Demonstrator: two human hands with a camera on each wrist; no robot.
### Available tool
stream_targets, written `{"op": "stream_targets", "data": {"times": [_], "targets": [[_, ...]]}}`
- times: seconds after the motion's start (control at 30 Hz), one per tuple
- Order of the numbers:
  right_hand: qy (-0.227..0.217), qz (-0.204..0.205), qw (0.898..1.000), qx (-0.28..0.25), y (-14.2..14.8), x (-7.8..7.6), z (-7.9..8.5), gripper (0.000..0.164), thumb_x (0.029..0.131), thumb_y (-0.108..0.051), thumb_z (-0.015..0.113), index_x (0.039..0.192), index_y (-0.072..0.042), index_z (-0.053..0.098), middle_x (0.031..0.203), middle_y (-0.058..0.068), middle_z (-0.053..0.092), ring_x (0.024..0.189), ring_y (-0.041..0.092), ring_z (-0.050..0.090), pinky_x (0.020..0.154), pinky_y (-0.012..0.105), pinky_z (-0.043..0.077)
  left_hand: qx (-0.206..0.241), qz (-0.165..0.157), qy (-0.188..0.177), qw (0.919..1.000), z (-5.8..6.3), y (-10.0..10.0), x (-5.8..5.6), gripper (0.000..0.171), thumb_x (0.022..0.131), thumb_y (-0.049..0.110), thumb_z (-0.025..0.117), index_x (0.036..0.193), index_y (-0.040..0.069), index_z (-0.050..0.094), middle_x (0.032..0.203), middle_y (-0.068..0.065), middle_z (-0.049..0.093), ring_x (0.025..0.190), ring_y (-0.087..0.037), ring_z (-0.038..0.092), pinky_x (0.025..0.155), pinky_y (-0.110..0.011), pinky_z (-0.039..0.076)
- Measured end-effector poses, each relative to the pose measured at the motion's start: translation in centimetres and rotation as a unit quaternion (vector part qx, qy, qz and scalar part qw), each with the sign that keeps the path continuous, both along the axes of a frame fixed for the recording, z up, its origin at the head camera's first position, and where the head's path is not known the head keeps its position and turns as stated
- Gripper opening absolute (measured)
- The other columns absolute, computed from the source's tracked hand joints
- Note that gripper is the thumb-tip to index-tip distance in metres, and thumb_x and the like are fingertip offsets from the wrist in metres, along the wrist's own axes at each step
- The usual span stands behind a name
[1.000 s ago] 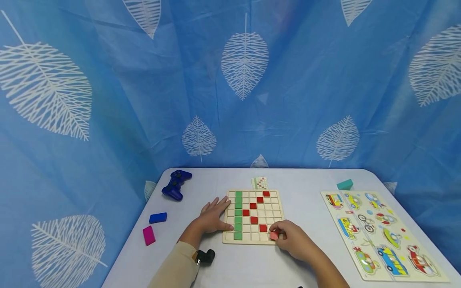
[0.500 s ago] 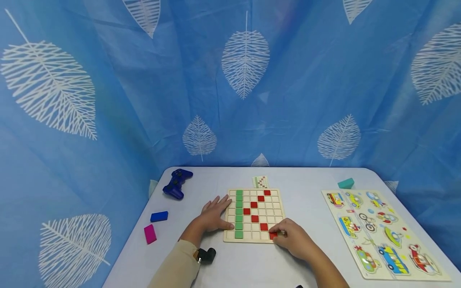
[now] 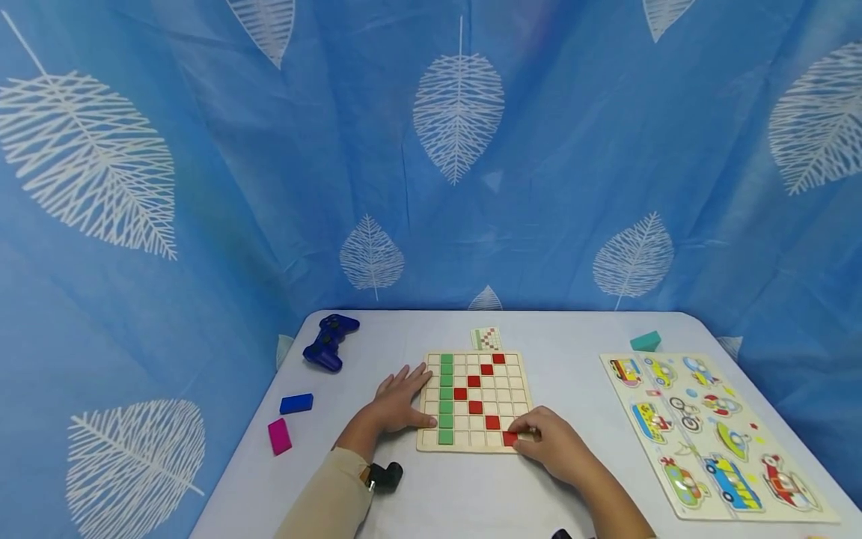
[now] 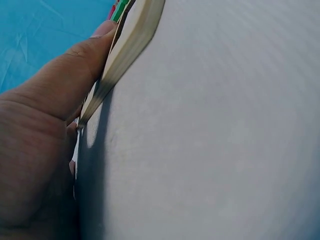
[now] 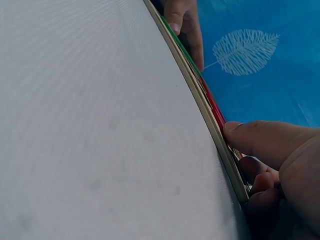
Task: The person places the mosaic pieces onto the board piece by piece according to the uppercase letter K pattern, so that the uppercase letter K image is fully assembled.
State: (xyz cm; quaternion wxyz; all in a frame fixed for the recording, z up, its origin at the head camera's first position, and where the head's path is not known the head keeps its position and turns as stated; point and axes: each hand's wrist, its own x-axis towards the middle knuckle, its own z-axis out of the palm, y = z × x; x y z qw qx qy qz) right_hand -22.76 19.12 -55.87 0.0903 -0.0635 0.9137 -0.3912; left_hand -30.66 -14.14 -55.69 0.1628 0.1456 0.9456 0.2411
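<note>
A square wooden grid board [image 3: 481, 450] lies on the white table, with a column of green tiles [image 3: 446, 406] and red tiles [image 3: 475, 407] in two slanting lines. My left hand [image 3: 397, 404] rests on the board's left edge, fingers spread and thumb on top; the left wrist view shows that thumb [image 4: 75, 70] along the rim. At the front right, my right hand [image 3: 552, 443] pinches a red tile [image 3: 509, 439] lying in a bottom-row cell, thumb and forefinger at its right side. Its remaining fingers curl beside the board in the right wrist view.
Behind the board lies a small pattern card [image 3: 486, 339]. To the left are a blue game controller [image 3: 328, 343], a blue block [image 3: 296, 403] and a pink block [image 3: 279, 436]. A vehicle picture puzzle [image 3: 717, 438] and a teal block [image 3: 646, 341] occupy the right side.
The red tile in my right hand has gone from tilted to flat in the bottom-row cell. My left hand has stayed on the board's left edge.
</note>
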Motion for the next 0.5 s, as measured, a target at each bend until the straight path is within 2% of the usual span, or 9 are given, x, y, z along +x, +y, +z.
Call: {"op": "stream_targets", "data": {"times": [0.3, 0.5], "targets": [[0.011, 0.002, 1.0, -0.008, 0.17, -0.08, -0.39, 0.019, 0.087, -0.02, 0.085, 0.101, -0.031, 0.077, 0.101, -0.008, 0.062, 0.08, 0.012, 0.051, 0.068, 0.025, 0.043, 0.006, 0.001, 0.006, 1.0, 0.12, 0.01, 0.11, 0.108, 0.079, 0.062, 0.085, 0.166, 0.026, 0.032, 0.176, 0.004, 0.017, 0.164, -0.031, 0.005, 0.131, -0.057, 0.002], [0.007, -0.004, 1.0, -0.013, 0.2, 0.25, 0.11, 0.017, 0.088, -0.021, 0.083, 0.103, -0.028, 0.077, 0.096, -0.006, 0.06, 0.075, 0.012, 0.05, 0.065, 0.026, 0.042, 0.006, -0.004, 0.004, 1.0, 0.12, 0.03, 0.07, 0.108, 0.079, 0.062, 0.085, 0.166, 0.027, 0.032, 0.177, 0.005, 0.016, 0.164, -0.031, 0.004, 0.131, -0.057, 0.002]]}}
